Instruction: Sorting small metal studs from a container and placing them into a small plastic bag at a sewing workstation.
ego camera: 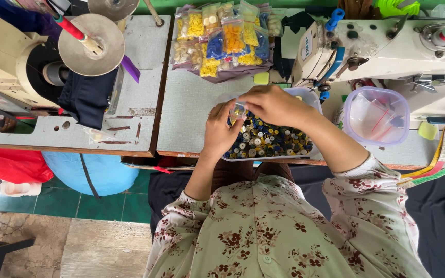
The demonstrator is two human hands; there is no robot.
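My left hand (221, 131) and my right hand (273, 104) meet over a clear tray (309, 98) heaped with mixed buttons (269, 143) in blue, yellow, white and black. Between the fingers of both hands is a small clear plastic bag (238, 109) with a few buttons inside. Both hands pinch this bag just above the tray. My sleeves are floral patterned.
Several bags of sorted buttons (225, 37) lie at the back of the grey table (186, 103). A sewing machine (387, 44) stands at right, beside a clear tub (376, 116) of empty bags. A measuring tape (433, 167) hangs at right. Another machine (11, 56) stands left.
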